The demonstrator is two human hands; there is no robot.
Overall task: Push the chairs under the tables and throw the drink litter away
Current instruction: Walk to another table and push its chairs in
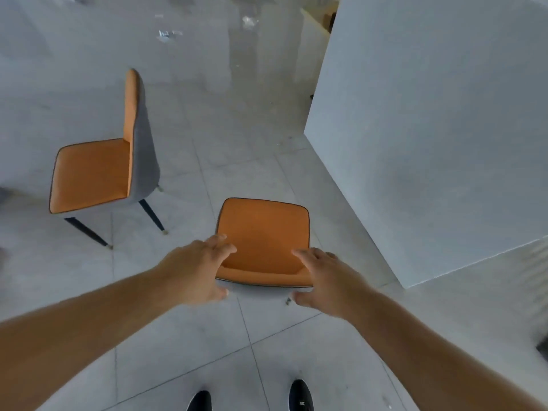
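The white table [430, 143] fills your right side, its near corner just beside the orange chair [264, 232] directly ahead, with open tiled floor [192, 336] between that and the second chair [95, 176] at left. Your left hand [195, 271] and right hand [323, 280] are spread open at the backrest's two ends, fingers over its top edge; a firm grasp cannot be confirmed, and no writing is legible.

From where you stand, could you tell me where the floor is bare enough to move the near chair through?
Bare tiles run between the near chair and the white table to its right, and in a wider patch between it and the second chair on the left. It is crowded only at the near chair's backrest, where the left hand and right hand close in.
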